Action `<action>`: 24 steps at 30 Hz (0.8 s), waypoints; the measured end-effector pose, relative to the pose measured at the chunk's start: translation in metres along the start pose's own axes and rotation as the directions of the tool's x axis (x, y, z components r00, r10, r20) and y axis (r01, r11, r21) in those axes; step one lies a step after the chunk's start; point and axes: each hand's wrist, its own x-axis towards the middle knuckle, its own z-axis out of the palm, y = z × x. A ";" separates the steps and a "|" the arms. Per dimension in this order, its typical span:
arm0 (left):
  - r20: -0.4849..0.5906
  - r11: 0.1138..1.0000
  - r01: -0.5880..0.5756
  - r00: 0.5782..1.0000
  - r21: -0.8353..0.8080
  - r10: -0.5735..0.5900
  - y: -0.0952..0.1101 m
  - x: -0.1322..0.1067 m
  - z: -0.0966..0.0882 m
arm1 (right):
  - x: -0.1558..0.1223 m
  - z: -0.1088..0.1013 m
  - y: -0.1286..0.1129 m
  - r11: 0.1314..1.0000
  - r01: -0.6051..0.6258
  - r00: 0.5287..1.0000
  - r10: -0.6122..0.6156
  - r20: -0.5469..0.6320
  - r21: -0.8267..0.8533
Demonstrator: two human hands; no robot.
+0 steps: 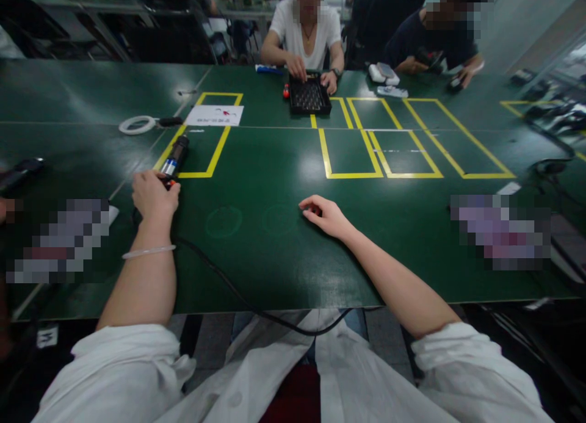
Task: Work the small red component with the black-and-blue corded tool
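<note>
On the green table, my left hand [154, 194] is closed around the near end of a black cylindrical tool [173, 157] with a blue and silver band. A bit of red shows by the thumb. From beside my left wrist a black cable [220, 273] runs over the table edge towards my lap. My right hand [325, 215] rests on the table near the middle, fingers curled in. Something small and dark shows between its fingertips, too little to name. Left of it are two faint circles drawn on the tabletop.
Yellow tape rectangles [352, 177] mark the table [256, 252]. A white printed sheet [214, 115] and a coiled white cable [137, 125] lie at the left. Across the table, a person handles a black tray [310, 107]; another holds dark objects. Blurred-out items lie at both sides.
</note>
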 end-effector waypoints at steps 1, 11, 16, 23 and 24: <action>-0.010 1.000 0.014 1.000 -0.015 -0.014 -0.001 0.002 0.001 | 0.000 0.000 0.000 1.000 -0.001 1.000 0.001 -0.002 0.003; -0.086 0.994 0.038 0.995 -0.106 -0.048 0.003 -0.002 0.000 | 0.000 -0.001 0.002 1.000 -0.008 1.000 0.008 -0.011 0.016; -0.141 0.978 0.048 0.987 -0.203 -0.078 0.005 -0.003 0.002 | 0.001 -0.001 0.003 0.999 -0.022 1.000 0.022 -0.010 0.037; -0.281 0.899 -0.083 0.959 -0.430 -0.045 0.000 0.002 0.006 | 0.001 -0.003 0.003 0.997 -0.055 0.998 0.056 0.000 0.054; -0.332 0.888 -0.132 0.943 -0.440 -0.024 0.000 0.003 0.005 | 0.001 -0.003 0.003 0.996 -0.059 0.998 0.059 0.002 0.060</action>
